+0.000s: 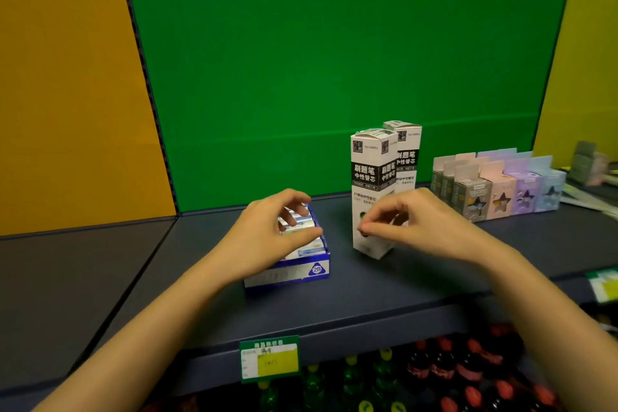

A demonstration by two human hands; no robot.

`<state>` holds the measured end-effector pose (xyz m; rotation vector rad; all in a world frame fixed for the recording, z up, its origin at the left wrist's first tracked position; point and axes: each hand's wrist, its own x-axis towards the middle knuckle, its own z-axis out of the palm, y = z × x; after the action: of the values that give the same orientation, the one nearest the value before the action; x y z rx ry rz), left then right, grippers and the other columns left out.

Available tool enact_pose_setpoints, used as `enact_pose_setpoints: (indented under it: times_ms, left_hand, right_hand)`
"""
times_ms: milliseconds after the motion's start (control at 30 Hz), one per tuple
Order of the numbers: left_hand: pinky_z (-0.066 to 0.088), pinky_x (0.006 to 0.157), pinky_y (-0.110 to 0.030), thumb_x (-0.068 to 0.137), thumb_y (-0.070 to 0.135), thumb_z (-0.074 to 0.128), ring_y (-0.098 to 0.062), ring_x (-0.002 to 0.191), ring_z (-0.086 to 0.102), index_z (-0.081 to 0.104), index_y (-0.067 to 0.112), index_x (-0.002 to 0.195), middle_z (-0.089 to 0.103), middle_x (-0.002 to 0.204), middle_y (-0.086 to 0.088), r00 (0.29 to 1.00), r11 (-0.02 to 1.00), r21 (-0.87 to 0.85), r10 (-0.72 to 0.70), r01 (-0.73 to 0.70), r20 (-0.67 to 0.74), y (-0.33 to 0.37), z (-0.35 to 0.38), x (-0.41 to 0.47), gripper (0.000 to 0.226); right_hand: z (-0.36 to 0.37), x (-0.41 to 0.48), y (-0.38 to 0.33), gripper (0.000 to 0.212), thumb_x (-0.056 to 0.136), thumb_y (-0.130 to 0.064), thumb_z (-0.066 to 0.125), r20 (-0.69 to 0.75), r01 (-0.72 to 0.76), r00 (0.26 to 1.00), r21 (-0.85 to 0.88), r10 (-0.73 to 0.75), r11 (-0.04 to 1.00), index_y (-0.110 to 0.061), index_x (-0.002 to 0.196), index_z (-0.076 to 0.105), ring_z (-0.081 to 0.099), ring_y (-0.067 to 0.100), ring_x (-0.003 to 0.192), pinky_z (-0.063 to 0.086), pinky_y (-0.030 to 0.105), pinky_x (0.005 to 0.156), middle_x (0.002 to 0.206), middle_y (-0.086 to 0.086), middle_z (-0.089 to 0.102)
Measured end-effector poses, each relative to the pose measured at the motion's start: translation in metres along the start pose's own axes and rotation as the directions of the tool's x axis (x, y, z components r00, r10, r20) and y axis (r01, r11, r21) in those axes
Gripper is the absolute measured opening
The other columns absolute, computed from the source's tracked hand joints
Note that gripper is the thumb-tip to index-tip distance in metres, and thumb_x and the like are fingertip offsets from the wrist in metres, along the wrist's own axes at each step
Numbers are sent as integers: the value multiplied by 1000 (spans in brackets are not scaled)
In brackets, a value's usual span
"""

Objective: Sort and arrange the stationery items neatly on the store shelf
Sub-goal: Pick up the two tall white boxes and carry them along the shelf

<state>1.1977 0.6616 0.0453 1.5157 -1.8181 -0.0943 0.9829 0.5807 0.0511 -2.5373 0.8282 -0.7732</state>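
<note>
Stationery sits in three groups on the dark shelf [384, 291], against a green back panel [334, 60]. Largest of the goods is the row of pastel boxes [495, 191] at the right, lined up side by side and touching, well apart from both hands. Next come two tall white refill boxes [371, 177], upright near the middle, one just behind the other. Smaller again is the blue tray of erasers [294, 264], marked 2B on its front, standing just left of the tall boxes with a gap between them.

The person's left hand [267, 237] hovers over the tray, fingers curled and narrowly spread around the top of the packed erasers; whether it grips one cannot be told. The right hand [411, 221] is at the lower front of the nearer tall box, thumb and fingertips pinched close together on something small and dark; what that is, and whether it belongs to the box, cannot be told.

The step in hand looks like tidying the eraser tray and squaring the nearer refill box. The next move probably calls for a light touch at the tall box's base, since it is narrow and could topple, and for pressing the erasers level in their tray. Below the shelf edge hang a green price tag [269, 359] and bottles [444, 371].
</note>
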Motion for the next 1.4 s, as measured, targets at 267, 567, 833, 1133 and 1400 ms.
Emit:
enact_pose_setpoints:
  times_ms: [267, 567, 833, 1133, 1400]
  left_hand:
    - [39, 106, -37, 58, 58, 70, -18, 128, 42, 8, 22, 145, 35, 147, 0, 977, 965, -154, -209, 212, 38, 39, 67, 42, 113]
    - [38, 97, -23, 69, 17, 78, -5, 117, 44, 8, 16, 139, 45, 140, 0, 956, 957, -204, -243, 208, -164, 47, 112, 67, 99]
    - [48, 96, -33, 72, 14, 74, -15, 114, 55, 26, 16, 122, 54, 126, 0, 941, 935, -268, -286, 233, -180, 50, 111, 62, 69]
    - [52, 90, -43, 70, 14, 76, -22, 99, 63, 33, 25, 120, 62, 115, -7, 973, 896, -434, -175, 95, -149, 92, 106, 79, 67]
    - [55, 82, -37, 69, 15, 78, -14, 91, 65, 38, 33, 114, 66, 106, 2, 999, 825, -565, 34, -18, 19, 169, 188, 123, 63]
  right_hand:
    - [-33, -5, 75, 37, 85, -14, 61, -378, -113, 916, 77, 134, 991, -17, 120, 49, 52, 11, 92, 41, 13, 71, 110, 0, 52]
    - [-23, 43, 120, 104, 79, -17, 69, -124, -151, 976, 221, 181, 963, -19, 146, -10, 40, 24, 133, 32, 46, 111, 149, 9, 32]
    - [-20, 50, 120, 76, 80, -23, 67, -79, -177, 974, 328, 213, 928, -17, 141, 22, 51, 24, 120, 43, 46, 103, 133, 10, 47]
    - [-74, -27, 119, 51, 82, -26, 66, -311, -103, 921, 391, 237, 914, -24, 125, 38, 54, 18, 107, 52, 33, 82, 120, 0, 51]
    - [-151, -136, 162, 44, 82, -16, 66, -463, -181, 809, 392, 364, 902, -28, 114, 39, 56, 12, 90, 49, 19, 76, 102, -8, 51]
